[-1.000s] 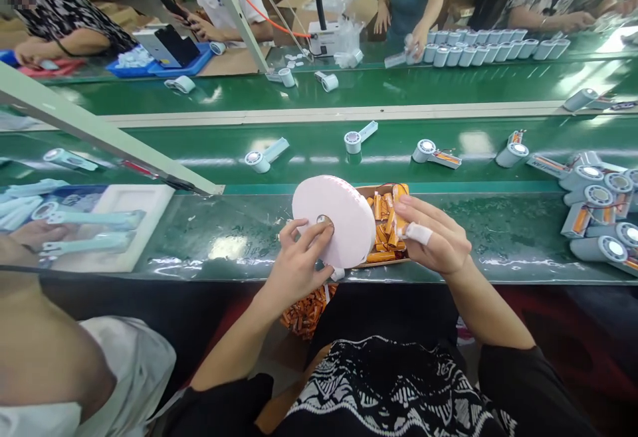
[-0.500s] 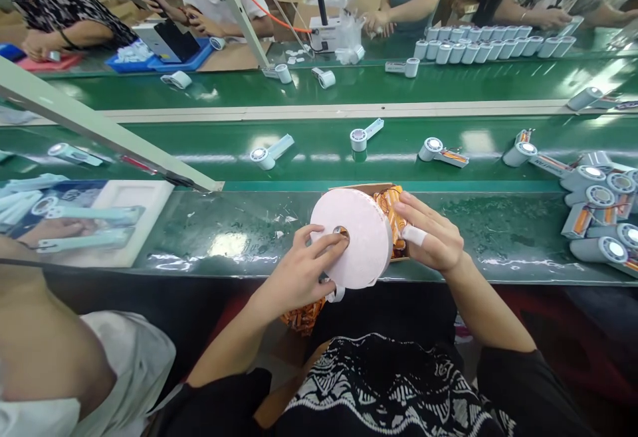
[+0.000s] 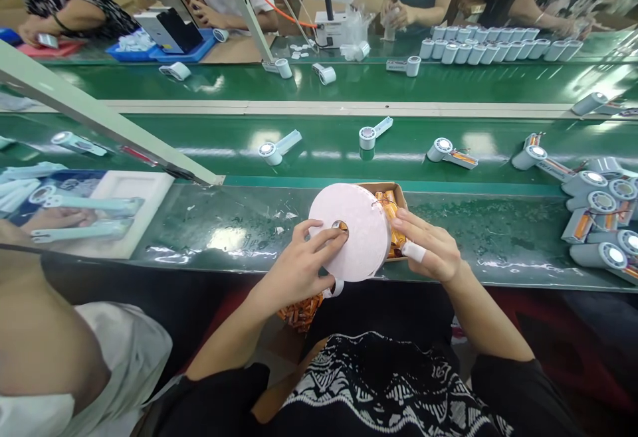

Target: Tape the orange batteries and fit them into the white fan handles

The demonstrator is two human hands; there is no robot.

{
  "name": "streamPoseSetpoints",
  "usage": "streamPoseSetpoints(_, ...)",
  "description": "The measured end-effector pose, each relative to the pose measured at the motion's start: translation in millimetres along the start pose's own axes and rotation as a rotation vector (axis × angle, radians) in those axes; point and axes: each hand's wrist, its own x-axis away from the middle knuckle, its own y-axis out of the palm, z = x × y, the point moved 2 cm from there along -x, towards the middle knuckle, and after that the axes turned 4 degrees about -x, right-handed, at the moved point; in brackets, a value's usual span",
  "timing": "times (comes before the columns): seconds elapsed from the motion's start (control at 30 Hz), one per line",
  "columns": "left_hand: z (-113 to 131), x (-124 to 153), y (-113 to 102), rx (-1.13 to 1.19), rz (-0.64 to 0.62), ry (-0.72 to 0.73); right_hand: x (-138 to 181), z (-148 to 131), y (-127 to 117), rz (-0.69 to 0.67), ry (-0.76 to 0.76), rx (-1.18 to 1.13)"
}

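My left hand (image 3: 312,258) grips a wide, flat roll of white tape (image 3: 366,251), with fingertips at its centre hole. A loose strip of tape (image 3: 333,287) curls below the roll. Behind the roll stands a small cardboard box (image 3: 397,192) of orange-wrapped batteries (image 3: 386,201) with thin wires; the roll hides part of it. My right hand (image 3: 433,248) is at the box's right side, fingers stretched toward the batteries and the roll's edge. One finger wears a white wrap (image 3: 413,251). Nothing is plainly held in it.
Handheld fan bodies (image 3: 367,137) lie along the green conveyor (image 3: 214,145). Several more are piled (image 3: 601,201) at the right. A slanted metal post (image 3: 124,131) crosses the left, near a white tray (image 3: 144,208). More orange batteries (image 3: 302,314) sit below the table edge. Co-workers sit opposite and left.
My right hand has shifted slightly down and left, so more of the box's rim and batteries shows. The roll stays in my left hand. The view has shifted slightly.
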Motion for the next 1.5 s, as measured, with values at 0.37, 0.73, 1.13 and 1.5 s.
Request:
streamPoseSetpoints(0.37, -8.9, 1.3, -3.2, -0.141, 0.091, -0.006, 13.0, 0.6, 22.8, 0.33, 0.298, -0.206)
streamPoseSetpoints(0.73, -4.3, -16.0, -6.7, -0.28, 0.182, -0.001, -25.8, 8.8, 8.8, 0.448, 0.856, -0.601)
streamPoseSetpoints(1.13, 35.9, -25.1, 37.6, -0.215, 0.44, 0.023, -36.3, 0.9, 11.9, 1.226, 0.509, -0.809)
streamPoseSetpoints(1.5, -117.9, 142.6, 62.6, -0.281, 0.119, -0.505, 64.8, 40.5, -105.8, 1.264, 0.487, -0.537)
